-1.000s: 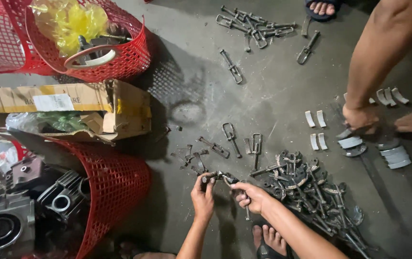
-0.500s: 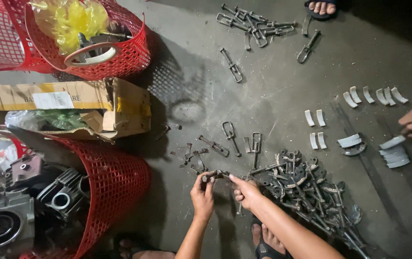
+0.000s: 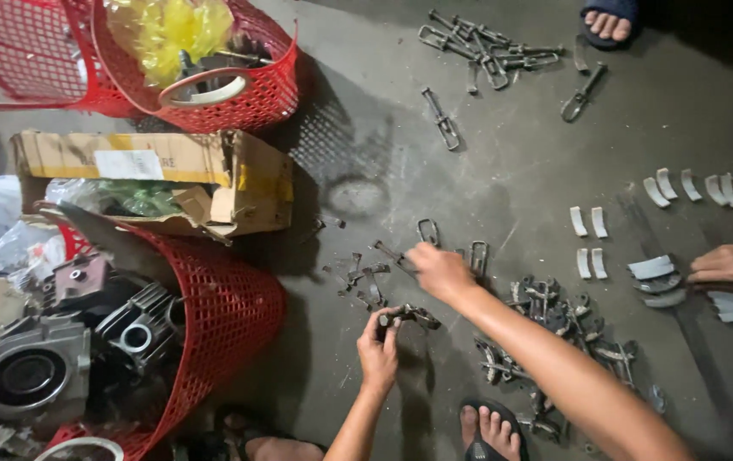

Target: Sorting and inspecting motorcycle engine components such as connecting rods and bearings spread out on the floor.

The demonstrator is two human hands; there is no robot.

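Head view, looking straight down at a grey concrete floor (image 3: pixel 511 162). I order the items from largest to smallest. At lower left a red mesh basket (image 3: pixel 230 307) lies tipped, with engine castings (image 3: pixel 42 358) spilling from it; above it sits an open cardboard box (image 3: pixel 170 171), and above that a second red basket (image 3: pixel 247 94) holding yellow plastic. At lower right I see a heap of dark metal linkage parts (image 3: pixel 554 324), partly crossed by my right forearm. A smaller cluster of similar parts (image 3: pixel 486 47) lies at top centre. Pale curved bearing shells (image 3: pixel 699 188) lie in rows at right, where another person's hand (image 3: pixel 729 265) rests on the floor beside them. My right hand (image 3: pixel 439 269) reaches forward over the floor, fingers curled down onto a loose linkage piece (image 3: pixel 394 253); whether it actually grips the piece I cannot tell. My left hand (image 3: pixel 378 350) sits nearer to me, fingers pinched shut on a small dark metal part (image 3: pixel 409 316), which juts rightward from the fingertips, just below the right wrist.
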